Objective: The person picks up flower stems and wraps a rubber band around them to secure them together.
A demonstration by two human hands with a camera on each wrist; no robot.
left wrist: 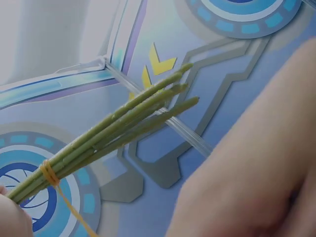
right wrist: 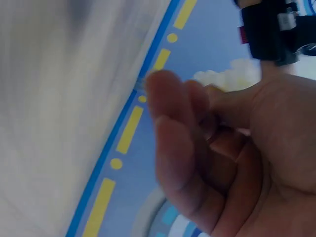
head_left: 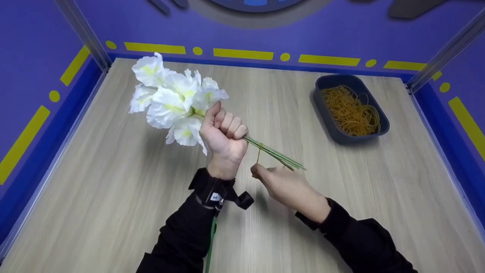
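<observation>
My left hand grips a bunch of artificial white flowers by the green stems, blossoms to the upper left and stem ends to the lower right. Below the stems, my right hand pinches a stretched rubber band between thumb and finger. In the left wrist view the rubber band is wound around the stems, with one strand pulled downward. The right wrist view shows the curled fingers of my right hand; the band is hidden there.
A dark plastic box full of loose rubber bands stands at the back right of the wood-grain table. Blue and purple panels with yellow marks enclose the table at the back and sides.
</observation>
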